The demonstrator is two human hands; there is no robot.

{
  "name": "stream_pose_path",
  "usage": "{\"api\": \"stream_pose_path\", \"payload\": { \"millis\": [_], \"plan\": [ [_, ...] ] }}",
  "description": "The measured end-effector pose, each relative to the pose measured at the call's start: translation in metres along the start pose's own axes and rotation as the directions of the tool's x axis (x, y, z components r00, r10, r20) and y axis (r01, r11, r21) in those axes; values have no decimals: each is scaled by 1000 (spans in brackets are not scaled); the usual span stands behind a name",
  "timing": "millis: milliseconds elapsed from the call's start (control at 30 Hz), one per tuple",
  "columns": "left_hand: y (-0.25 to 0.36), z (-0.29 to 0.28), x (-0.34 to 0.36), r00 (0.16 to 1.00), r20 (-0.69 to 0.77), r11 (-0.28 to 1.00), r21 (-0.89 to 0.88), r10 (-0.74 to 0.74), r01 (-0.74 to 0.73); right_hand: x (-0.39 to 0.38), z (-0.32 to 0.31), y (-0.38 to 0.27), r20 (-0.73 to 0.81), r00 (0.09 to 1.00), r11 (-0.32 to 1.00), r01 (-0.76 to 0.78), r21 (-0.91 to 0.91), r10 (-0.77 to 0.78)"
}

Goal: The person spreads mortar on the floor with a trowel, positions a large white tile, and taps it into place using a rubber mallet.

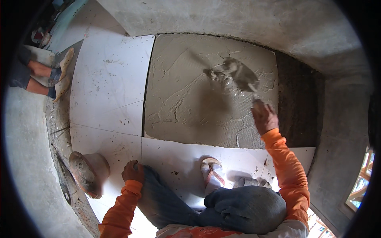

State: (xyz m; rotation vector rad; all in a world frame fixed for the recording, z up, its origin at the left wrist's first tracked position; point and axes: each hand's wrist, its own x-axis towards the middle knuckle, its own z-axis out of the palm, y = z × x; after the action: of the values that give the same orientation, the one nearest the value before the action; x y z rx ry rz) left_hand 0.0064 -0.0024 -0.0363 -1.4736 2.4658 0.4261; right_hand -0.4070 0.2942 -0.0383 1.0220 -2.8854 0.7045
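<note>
My right hand (265, 117) grips a trowel by its handle. Its blurred blade (246, 79) works in a lump of wet mortar (220, 71) on the grey mortar bed (170, 91), which is spread in a rough rectangle beside white floor tiles (107, 79). My left hand (133, 171) is closed at my bent left knee; whether it holds anything is hidden. A mortar-stained bucket (89, 174) stands to the left of that hand.
Another person's legs and shoes (61, 75) are at the upper left. A long metal tool (63, 178) lies along the left wall. Concrete walls (258, 16) bound the floor at back and right. A dark unfinished strip (297, 99) borders the mortar's right side.
</note>
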Motion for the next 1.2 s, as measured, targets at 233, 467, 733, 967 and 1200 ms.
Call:
{"api": "stream_pose_path", "payload": {
  "millis": [233,467,733,967,1200],
  "plan": [
    [-5,-6,2,997,32,997,53,-63,61,43,42,14,329,933,985,-108,-131,146],
    [-2,-1,6,1000,-4,997,74,-12,13,100,33,44,343,735,656,-678,333,585],
    [-2,-3,0,999,-8,995,85,-49,50,63,76,-30,544,805,962,-115,-246,236],
    [-2,-2,1,998,16,996,68,-58,57,135,34,86,161,920,905,-299,-303,358],
    [-2,-1,1,995,22,994,61,-95,94,114,42,130,51,678,679,-734,5,733]
  ]
}}
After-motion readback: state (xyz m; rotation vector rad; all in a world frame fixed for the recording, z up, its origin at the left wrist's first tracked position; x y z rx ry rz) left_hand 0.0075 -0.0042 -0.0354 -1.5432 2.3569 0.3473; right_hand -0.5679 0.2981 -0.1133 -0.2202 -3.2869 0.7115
